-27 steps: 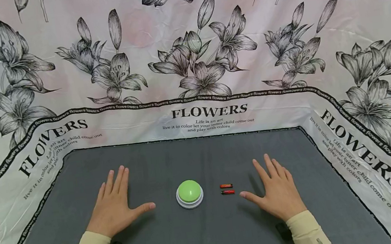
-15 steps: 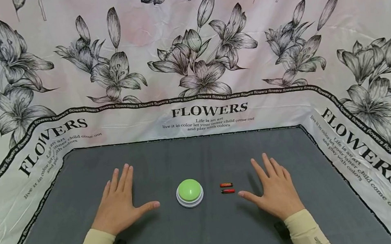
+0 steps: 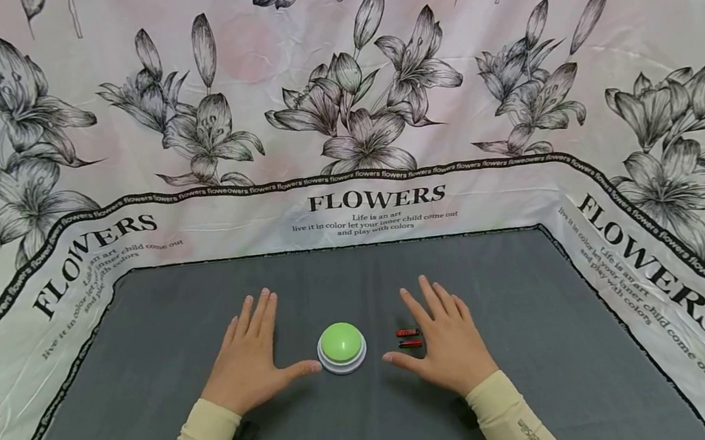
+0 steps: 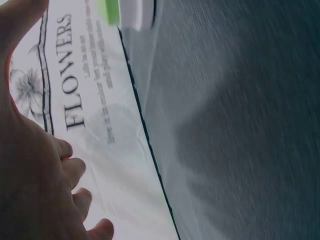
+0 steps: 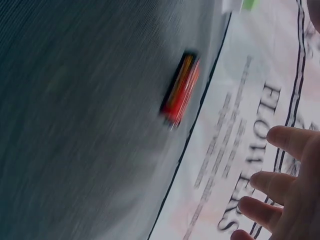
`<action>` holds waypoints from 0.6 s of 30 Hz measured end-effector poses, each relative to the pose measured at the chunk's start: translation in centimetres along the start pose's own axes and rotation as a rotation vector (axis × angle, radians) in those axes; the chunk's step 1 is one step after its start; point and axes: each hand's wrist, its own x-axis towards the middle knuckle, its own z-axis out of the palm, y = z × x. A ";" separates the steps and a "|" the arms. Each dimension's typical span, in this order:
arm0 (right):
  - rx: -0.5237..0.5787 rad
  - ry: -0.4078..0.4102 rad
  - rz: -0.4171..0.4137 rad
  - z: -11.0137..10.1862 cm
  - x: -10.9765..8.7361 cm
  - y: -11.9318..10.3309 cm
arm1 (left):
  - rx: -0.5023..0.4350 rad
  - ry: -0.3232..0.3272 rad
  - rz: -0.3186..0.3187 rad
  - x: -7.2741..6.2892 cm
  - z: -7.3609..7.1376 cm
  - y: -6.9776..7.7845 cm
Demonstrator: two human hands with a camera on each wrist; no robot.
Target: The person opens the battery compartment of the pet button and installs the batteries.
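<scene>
A round push button (image 3: 342, 345) with a green dome and a white base sits mid-table on the grey cloth. My left hand (image 3: 249, 360) is just left of it, fingers straight and thumb tip right at the white rim in the head view. On the other side my right hand (image 3: 445, 341) hovers with spread fingers, its thumb pointing toward the button. Two small red batteries (image 3: 410, 344) lie side by side between the right thumb and index finger; the right wrist view shows the batteries (image 5: 181, 89) blurred, apart from the fingers. Both hands hold nothing.
The grey cloth (image 3: 367, 433) has a white border (image 3: 227, 229) printed with "FLOWERS" lettering. Beyond it spreads white fabric with black lily drawings (image 3: 368, 136). Dark wrist-worn devices (image 3: 244, 438) show beneath the sleeves.
Both hands have moved inward toward the button, the left to the right and the right to the left, over the batteries' side. Button and batteries stay in place.
</scene>
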 end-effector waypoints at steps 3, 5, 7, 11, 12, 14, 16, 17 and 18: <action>-0.015 -0.007 -0.039 0.2 0.6 -1.4 | 0.007 0.005 0.030 0.2 0.6 0.9; -0.015 -0.011 -0.063 0.4 1.0 -2.2 | 0.009 0.003 0.053 0.4 1.0 1.4; -0.010 -0.017 -0.089 0.5 1.5 -2.9 | 0.010 -0.003 0.077 0.5 1.3 2.0; 0.009 -0.036 -0.153 0.7 2.2 -4.2 | 0.001 -0.028 0.116 0.8 1.4 3.2; 0.013 -0.045 -0.166 0.8 2.4 -4.4 | -0.006 -0.035 0.125 0.9 1.3 3.5; 0.028 -0.070 -0.184 1.0 2.6 -4.9 | -0.020 -0.045 0.144 1.1 1.2 4.0; 0.050 -0.094 -0.195 1.0 2.8 -5.2 | -0.030 -0.057 0.161 1.3 1.0 4.3; 0.061 -0.108 -0.196 1.1 2.9 -5.4 | -0.032 -0.063 0.171 1.3 1.0 4.4; 0.073 -0.116 -0.201 1.1 3.0 -5.5 | -0.034 -0.068 0.179 1.4 1.0 4.4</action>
